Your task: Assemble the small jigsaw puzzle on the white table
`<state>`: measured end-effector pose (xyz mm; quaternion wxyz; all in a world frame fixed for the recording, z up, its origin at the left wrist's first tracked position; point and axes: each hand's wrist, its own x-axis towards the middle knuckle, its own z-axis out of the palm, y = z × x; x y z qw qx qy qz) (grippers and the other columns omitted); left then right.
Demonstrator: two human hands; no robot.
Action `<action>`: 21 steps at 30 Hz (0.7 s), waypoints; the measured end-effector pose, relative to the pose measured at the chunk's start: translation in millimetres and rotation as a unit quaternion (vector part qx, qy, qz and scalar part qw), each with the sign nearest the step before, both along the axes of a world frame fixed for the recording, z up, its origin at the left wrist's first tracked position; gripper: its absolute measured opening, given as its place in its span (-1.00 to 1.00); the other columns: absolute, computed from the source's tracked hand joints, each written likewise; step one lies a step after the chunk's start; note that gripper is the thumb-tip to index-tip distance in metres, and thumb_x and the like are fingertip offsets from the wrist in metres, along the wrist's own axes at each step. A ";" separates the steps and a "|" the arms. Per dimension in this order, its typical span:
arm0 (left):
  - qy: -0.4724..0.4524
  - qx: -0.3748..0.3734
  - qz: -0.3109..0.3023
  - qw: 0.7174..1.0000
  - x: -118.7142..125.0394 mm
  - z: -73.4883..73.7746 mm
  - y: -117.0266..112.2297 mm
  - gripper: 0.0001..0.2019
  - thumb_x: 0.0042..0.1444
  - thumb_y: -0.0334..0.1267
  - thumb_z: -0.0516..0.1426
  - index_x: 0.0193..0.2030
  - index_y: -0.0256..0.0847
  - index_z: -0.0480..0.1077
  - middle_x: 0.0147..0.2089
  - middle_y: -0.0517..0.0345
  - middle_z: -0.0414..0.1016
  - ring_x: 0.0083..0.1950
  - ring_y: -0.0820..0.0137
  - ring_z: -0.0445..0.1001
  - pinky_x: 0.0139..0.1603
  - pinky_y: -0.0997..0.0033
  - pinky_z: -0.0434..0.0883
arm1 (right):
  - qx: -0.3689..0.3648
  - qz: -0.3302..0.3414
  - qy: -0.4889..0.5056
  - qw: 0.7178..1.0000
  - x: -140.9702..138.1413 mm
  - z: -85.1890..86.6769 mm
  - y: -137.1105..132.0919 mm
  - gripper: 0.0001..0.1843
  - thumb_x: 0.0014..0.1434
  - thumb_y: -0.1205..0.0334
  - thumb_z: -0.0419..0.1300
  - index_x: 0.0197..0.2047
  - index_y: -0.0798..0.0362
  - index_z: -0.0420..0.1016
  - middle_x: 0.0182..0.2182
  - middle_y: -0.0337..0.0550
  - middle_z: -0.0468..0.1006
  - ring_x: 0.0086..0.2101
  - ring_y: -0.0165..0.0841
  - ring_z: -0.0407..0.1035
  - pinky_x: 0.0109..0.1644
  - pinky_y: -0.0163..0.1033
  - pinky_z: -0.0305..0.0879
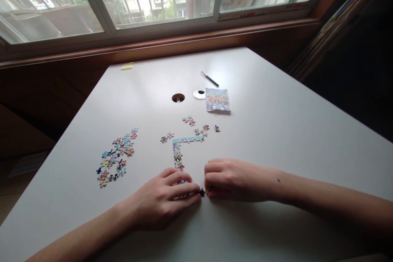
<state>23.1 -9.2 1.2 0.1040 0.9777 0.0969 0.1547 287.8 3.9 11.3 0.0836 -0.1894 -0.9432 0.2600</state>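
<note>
A jigsaw border (178, 156) of joined small pieces lies on the table, with a light-blue top row and a side strip running down toward me. My left hand (167, 198) rests over the strip's near end, fingers stretched out and lying on it, which hides the lower corner. A dark puzzle piece (202, 192) shows just past its fingertips. From the right, my right hand (225, 180) pinches a puzzle piece (206, 193) mostly hidden by its fingers, close against the dark one.
Many loose puzzle pieces (115, 155) are spread at the left. Small groups of pieces (189, 120) lie beyond the border. A picture sheet (217, 99), a pen (210, 79), a round cover (199, 95) and a table hole (178, 98) are farther back, below the window.
</note>
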 end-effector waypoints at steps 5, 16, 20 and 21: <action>-0.002 0.000 -0.002 1.000 -0.1 -0.6 0.2 -0.67 0.31 -0.42 0.01 0.19 -0.30 0.35 0.12 -0.07 0.50 0.14 0.17 0.38 0.10 0.15 0.34 | 0.000 -0.014 -0.009 1.000 -0.1 0.7 -1.5 -0.87 0.29 0.27 0.15 -0.31 0.10 0.42 -0.35 -0.10 0.44 -0.30 -0.36 0.31 -0.23 -0.29 0.24; 0.001 -0.003 -0.003 1.000 -1.1 -2.0 0.4 -0.66 0.31 -0.43 0.01 0.19 -0.30 0.35 0.14 -0.05 0.49 0.14 0.18 0.37 0.15 0.13 0.33 | -0.005 -0.064 -0.075 0.995 1.9 10.2 -2.1 -0.85 0.32 0.21 0.15 -0.22 0.11 0.46 -0.29 -0.11 0.45 -0.32 -0.37 0.35 -0.27 -0.30 0.23; 0.001 -0.001 0.001 1.000 -1.1 -1.7 0.4 -0.67 0.33 -0.41 0.00 0.19 -0.28 0.36 0.12 -0.08 0.50 0.15 0.20 0.37 0.14 0.14 0.35 | -0.003 -0.074 -0.092 0.993 1.2 13.4 -3.4 -0.84 0.32 0.21 0.15 -0.26 0.12 0.46 -0.31 -0.12 0.46 -0.34 -0.36 0.35 -0.29 -0.29 0.22; 0.001 -0.001 0.002 1.000 -1.0 -1.6 0.4 -0.67 0.33 -0.41 0.00 0.18 -0.28 0.36 0.12 -0.08 0.50 0.15 0.20 0.37 0.14 0.15 0.36 | -0.002 -0.073 -0.089 0.993 0.9 12.9 -3.6 -0.84 0.31 0.20 0.16 -0.26 0.12 0.46 -0.32 -0.12 0.46 -0.34 -0.36 0.36 -0.29 -0.29 0.23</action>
